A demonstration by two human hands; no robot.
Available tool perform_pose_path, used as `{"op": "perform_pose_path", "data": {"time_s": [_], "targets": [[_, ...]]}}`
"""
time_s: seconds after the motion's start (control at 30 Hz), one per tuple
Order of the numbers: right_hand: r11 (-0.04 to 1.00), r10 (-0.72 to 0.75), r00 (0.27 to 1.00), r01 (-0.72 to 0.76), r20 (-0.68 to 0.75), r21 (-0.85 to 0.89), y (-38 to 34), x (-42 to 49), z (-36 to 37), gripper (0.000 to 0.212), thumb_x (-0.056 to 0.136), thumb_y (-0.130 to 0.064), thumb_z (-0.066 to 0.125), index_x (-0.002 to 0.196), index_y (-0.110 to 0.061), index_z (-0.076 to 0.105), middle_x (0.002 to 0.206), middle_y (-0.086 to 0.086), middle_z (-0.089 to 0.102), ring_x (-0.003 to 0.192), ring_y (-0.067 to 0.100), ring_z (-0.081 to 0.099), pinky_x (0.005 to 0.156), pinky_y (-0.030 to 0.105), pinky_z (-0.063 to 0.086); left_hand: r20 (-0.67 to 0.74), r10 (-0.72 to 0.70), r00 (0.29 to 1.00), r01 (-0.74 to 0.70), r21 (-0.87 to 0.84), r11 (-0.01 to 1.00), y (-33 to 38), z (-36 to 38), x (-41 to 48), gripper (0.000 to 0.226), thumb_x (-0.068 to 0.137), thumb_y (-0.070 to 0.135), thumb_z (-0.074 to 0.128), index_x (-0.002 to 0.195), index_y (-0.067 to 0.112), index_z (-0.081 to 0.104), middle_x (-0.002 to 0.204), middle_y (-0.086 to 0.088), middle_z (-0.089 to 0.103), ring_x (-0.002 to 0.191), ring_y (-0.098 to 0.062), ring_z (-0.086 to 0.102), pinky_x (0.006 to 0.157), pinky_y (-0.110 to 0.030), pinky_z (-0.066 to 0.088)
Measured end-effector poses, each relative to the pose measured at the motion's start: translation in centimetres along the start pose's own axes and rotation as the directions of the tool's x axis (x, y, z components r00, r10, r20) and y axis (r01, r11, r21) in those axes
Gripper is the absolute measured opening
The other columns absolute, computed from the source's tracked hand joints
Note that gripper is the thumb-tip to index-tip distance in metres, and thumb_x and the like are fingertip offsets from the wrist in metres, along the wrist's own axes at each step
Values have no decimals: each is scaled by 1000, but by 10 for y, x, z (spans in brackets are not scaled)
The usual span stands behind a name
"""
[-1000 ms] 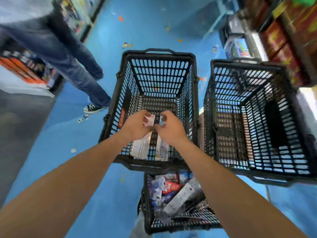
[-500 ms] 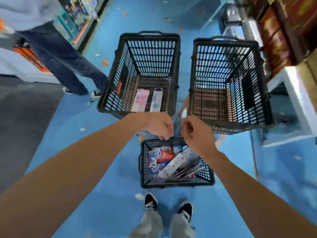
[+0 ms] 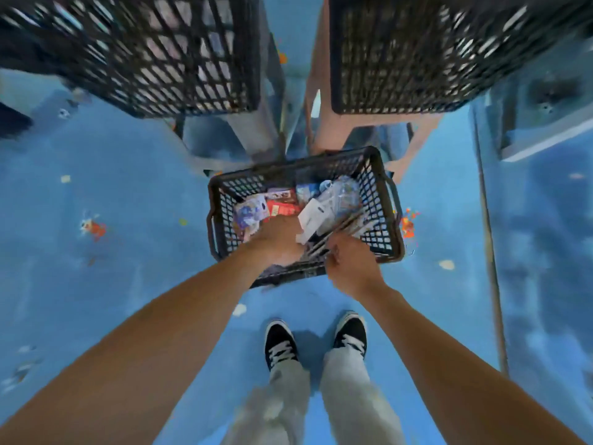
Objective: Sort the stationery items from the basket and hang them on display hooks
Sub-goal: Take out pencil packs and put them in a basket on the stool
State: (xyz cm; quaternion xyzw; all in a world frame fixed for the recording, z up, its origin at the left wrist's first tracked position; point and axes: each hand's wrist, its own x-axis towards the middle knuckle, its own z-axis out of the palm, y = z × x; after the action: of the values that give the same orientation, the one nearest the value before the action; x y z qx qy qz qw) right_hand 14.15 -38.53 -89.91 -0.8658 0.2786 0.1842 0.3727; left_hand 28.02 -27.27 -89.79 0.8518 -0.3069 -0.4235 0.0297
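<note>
A small black basket [image 3: 386,216] sits on the blue floor in front of my feet, filled with stationery packets. Inside lie a white box [image 3: 313,213], a red packet [image 3: 282,208], a purple-and-white packet [image 3: 250,211] and long thin silvery packets [image 3: 345,224]. My left hand [image 3: 276,242] is down inside the basket among the packets, with its fingers hidden. At the basket's near right corner, my right hand [image 3: 349,268] pinches the near end of the long thin packets.
Two large black baskets stand higher at the top, one on the left [image 3: 160,65] and one on the right [image 3: 417,59], on a blue stool [image 3: 244,136] and a pink stool [image 3: 324,123]. My shoes [image 3: 280,345] are just behind the small basket. A white shelf base [image 3: 545,146] is at the right.
The view tilted down from the large baskets to the small one. Both hands dropped from above it into it; the left is among the packets and the right took hold of the long packets.
</note>
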Motion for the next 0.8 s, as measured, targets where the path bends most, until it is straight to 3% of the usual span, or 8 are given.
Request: {"op": "perform_pose_path", "data": {"time_s": [0.07,0.17,0.27,0.43,0.53,0.6,0.73,0.8], "targets": [[990,-77,996,81,38,-116,24,21,35,23,89,-8,55,111,-12,61,99,15,68,88,36,67,69,41,55,-40,-36,999,35,-10,999,-13,39,32,42,88,24,71,126,7,62,129,-17,65,119,-36,62,92,-36,49],[885,-186,975,221,124,-409,56,70,75,33,87,-17,61,120,-11,60,122,12,60,120,35,54,91,43,52,-105,-76,992,72,-46,996,-32,91,82,52,86,22,74,133,6,59,133,-17,62,122,-36,59,95,-37,51],[759,-128,956,265,262,-595,84,127,104,53,87,-33,70,134,-15,53,135,11,52,134,34,41,106,48,44,-160,-102,982,94,-58,994,-55,132,127,56,83,19,77,135,11,56,131,-14,59,118,-34,60,96,-42,54],[655,-76,924,330,376,-680,107,208,119,46,85,-29,64,130,-28,55,128,9,59,115,32,56,85,39,46,-69,-36,997,53,271,961,-80,155,196,72,70,63,84,123,21,58,119,-5,63,103,-27,63,86,-39,55],[568,-11,912,343,409,-749,99,242,107,25,75,-36,71,96,-36,58,108,-1,63,95,26,60,87,41,54,-97,-26,995,68,452,889,-86,147,217,98,50,85,81,122,22,56,107,-1,66,85,-23,56,74,-35,46],[435,17,911,364,412,-824,91,254,102,30,71,-42,79,82,-29,53,98,-4,60,94,27,63,89,46,57,-72,-37,997,69,530,845,-84,143,223,110,37,90,80,122,24,54,90,3,60,70,-19,49,69,-34,42],[283,49,894,415,445,-865,85,264,102,36,81,-36,74,114,-25,66,114,-2,65,102,27,63,92,44,57,-35,-10,999,30,622,783,-81,154,230,113,44,89,80,129,17,58,95,1,60,69,-20,51,52,-29,36],[277,59,882,435,467,-857,89,261,105,36,92,-35,63,126,-26,66,126,-1,64,106,25,61,94,40,54,-79,13,997,38,607,794,-80,164,230,107,56,81,82,134,13,55,106,-4,61,77,-23,55,56,-30,38]]}}
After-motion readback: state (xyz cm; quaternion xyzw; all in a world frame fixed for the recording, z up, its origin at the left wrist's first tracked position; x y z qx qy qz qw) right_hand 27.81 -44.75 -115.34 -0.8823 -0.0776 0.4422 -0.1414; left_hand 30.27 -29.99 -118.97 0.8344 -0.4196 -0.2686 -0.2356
